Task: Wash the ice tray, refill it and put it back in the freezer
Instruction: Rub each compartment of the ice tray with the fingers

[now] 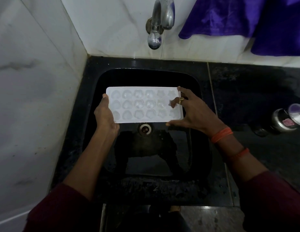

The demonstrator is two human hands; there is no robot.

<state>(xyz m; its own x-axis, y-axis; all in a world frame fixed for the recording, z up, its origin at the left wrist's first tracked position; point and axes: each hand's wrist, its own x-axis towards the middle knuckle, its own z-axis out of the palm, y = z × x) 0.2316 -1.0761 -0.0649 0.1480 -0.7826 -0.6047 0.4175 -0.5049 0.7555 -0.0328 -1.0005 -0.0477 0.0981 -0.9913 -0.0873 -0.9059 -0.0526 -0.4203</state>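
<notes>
A white ice tray (142, 105) with several heart, flower and star shaped cups is held level over the black sink (105, 77). My left hand (105, 114) grips its left end, thumb on the top rim. My right hand (191, 111) holds the right end, thumb at the near corner, one finger at the far corner and a ringed finger curled into a cup. The steel tap (160, 22) on the wall above shows no running water.
A drain (145, 128) lies below the tray's near edge. Black counter (254, 97) extends right, with a steel jar (286, 120) on it. A purple cloth (246, 20) hangs on the tiled wall at upper right. A white tiled wall (33, 97) bounds the left.
</notes>
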